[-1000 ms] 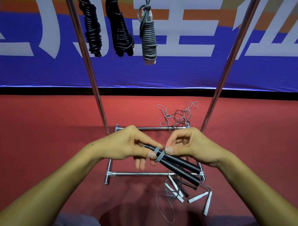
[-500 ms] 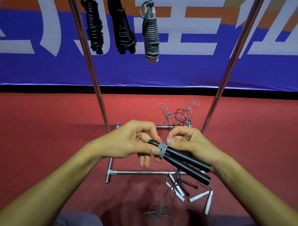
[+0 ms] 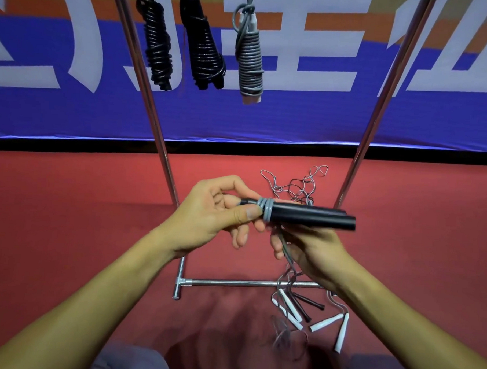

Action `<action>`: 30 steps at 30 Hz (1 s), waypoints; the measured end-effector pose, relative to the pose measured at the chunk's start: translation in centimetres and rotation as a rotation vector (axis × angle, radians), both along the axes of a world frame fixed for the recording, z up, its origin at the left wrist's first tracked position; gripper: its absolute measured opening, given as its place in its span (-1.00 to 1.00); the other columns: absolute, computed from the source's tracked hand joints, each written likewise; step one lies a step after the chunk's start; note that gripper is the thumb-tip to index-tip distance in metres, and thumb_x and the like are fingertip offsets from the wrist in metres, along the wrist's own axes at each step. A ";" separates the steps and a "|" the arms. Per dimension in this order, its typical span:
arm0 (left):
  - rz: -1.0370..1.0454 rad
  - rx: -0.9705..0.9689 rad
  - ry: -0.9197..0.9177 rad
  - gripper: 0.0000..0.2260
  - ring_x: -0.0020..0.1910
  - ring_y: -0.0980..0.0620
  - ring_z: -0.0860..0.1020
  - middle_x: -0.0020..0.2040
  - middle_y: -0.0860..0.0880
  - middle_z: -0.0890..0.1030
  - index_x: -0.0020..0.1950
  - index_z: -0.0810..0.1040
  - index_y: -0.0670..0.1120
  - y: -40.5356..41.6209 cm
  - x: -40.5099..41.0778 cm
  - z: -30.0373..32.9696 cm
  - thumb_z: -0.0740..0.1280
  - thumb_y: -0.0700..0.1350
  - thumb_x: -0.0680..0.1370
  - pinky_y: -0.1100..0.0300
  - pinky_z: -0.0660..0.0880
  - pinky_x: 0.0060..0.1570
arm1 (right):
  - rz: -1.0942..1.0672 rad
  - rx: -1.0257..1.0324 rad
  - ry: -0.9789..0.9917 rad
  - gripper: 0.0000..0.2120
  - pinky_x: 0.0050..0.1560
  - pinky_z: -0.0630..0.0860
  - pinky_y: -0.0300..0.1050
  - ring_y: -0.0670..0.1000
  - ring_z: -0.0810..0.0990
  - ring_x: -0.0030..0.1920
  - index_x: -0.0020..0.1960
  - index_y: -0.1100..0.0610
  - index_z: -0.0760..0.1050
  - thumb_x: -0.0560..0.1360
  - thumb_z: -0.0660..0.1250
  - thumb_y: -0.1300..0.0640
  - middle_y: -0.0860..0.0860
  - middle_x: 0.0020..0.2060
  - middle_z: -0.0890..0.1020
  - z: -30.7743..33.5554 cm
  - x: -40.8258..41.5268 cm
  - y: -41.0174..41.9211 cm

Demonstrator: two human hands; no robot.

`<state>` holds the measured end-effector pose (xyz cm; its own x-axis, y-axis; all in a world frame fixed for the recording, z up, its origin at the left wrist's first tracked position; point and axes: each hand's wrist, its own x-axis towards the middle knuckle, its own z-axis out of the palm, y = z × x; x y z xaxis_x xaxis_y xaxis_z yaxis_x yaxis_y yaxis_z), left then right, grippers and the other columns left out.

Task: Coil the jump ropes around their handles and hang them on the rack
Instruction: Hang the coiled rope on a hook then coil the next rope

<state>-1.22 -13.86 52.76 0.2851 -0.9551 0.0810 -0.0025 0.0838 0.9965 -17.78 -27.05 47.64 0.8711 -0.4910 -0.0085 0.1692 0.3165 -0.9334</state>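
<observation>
Right hand [image 3: 312, 248] dropped below handles [image 3: 310, 215], rack [image 3: 380, 87] holds three coiled ropes [image 3: 249, 56]

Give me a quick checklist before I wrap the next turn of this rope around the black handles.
1. Two black handles held side by side: ok.
2. Left hand thumb pins the grey coils at the handle ends: ok.
3. Right hand holds the loose cord beneath the handles: ok.
4. Trailing cord free of the other ropes on the floor: cannot tell.
5. Free space on the rack right of the hung grey rope: ok.
</observation>
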 end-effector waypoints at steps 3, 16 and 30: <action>0.133 -0.016 0.033 -0.82 -0.48 -0.09 0.56 -0.21 -0.29 0.69 0.08 0.52 -0.24 -0.5 0.1 -0.5 0.43 -0.24 0.53 0.13 0.55 -0.44 | -0.009 -0.139 -0.011 -0.77 -0.44 0.36 -0.15 0.06 0.40 -0.41 0.18 0.36 0.56 0.59 0.38 0.24 0.09 -0.15 0.61 0.1 0.1 0.4; 0.215 0.004 -0.152 -0.78 -0.43 -0.20 0.60 -0.22 -0.25 0.71 0.16 0.51 -0.24 -1.3 -1.1 -2.6 0.48 -0.30 0.58 -0.05 0.60 -0.35 | -0.235 0.046 0.081 -0.57 -0.45 -0.05 -0.11 -0.06 0.06 -0.45 -0.21 0.31 0.46 0.53 0.44 -0.06 -0.03 -0.43 0.23 0.1 0.8 2.5; 0.097 0.007 -0.216 -0.72 -0.32 -0.15 0.67 -0.16 -0.28 0.69 0.35 0.65 -0.03 -1.2 -0.5 -3.0 0.39 -0.23 0.65 0.03 0.66 -0.23 | -0.228 -0.143 0.126 -0.67 -0.43 0.18 -0.11 -0.02 0.28 -0.47 -0.19 0.22 0.64 0.64 0.36 0.03 0.06 -0.39 0.52 0.5 0.4 2.1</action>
<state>-1.68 -15.05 49.74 0.3526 -0.9246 0.1439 -0.2237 0.0660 0.9724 -17.34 -24.90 48.13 0.7348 -0.6778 -0.0263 0.1005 0.1471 -0.9840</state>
